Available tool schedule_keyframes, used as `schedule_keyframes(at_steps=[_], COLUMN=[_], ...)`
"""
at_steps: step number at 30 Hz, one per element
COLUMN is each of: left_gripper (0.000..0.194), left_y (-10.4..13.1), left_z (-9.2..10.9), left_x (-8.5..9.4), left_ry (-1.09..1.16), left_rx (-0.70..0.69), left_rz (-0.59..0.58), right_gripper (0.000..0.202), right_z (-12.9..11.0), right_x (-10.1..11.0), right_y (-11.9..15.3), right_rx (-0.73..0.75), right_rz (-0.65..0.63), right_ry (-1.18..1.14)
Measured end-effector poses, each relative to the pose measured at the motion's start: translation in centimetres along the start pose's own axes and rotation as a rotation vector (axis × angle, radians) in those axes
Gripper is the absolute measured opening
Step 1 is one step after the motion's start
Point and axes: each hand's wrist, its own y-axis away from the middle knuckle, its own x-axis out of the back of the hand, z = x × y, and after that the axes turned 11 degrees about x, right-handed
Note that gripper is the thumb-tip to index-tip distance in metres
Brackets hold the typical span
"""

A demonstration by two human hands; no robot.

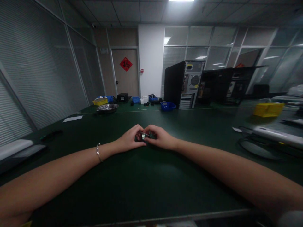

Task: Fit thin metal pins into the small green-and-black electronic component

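Observation:
My left hand [131, 138] and my right hand [160, 137] meet over the middle of the dark green table [142, 183]. Between their fingertips is a small object [143, 136] with a pale, shiny face and a thin edge. Both hands are closed on it, thumbs towards me and fingers curled behind. The fingers cover much of it, so its full shape cannot be made out. A bracelet circles my left wrist.
Beyond the hands stand a metal dish [107, 108], a blue bin [168, 106] and a black computer tower [176, 83]. A yellow bin [268, 109] is at the right, near cables. White paper [72, 119] lies at the left.

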Motion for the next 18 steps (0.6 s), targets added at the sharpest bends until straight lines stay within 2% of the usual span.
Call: schedule_keyframes(at_steps=[11, 18], left_gripper=[0.038, 0.041], left_y=[-0.1, -0.3], left_z=[-0.6, -1.0], left_x=[-0.4, -0.5], left_ry=[0.069, 0.169], left_rx=[0.029, 0.059], left_rz=[0.026, -0.002], right_gripper=[0.022, 0.022], right_z=[-0.6, -0.4], right_x=[-0.2, -0.3], right_y=[0.0, 0.1], right_rx=[-0.024, -0.055], right_rz=[-0.004, -0.012], right_ry=[0.034, 0.117])
